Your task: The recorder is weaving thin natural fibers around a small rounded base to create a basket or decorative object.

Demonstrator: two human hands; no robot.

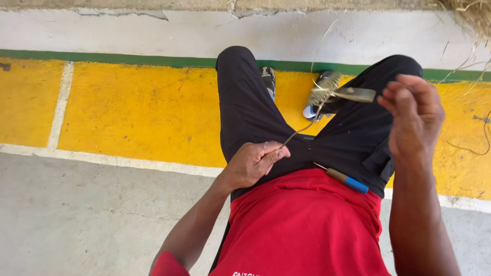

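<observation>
Head view: left hand (253, 163) pinches a straw strand (299, 132), right hand (414, 115) fingers curl around the small woven coil (326, 89) (barely begun, loose straw remaining).

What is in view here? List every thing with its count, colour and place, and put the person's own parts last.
woven fibre coil: one, pale straw, raised over the right knee, next to the right hand
flat strip: one, tan, sticking out from the coil toward the right hand
thin strand: one, straw-coloured, running from the left hand's fingers up to the coil
tool with blue handle: one, blue and tan, lying on the lap at the shirt's edge
loose dry fibres: a bunch, straw, top right corner
painted floor band: one, yellow with a green edge, beyond the legs
shoes: two, dark and light, on the yellow band
trousers: black, both legs
shirt: red, bottom centre
left hand: pinching the strand
right hand: raised at the right, beside the strip
</observation>
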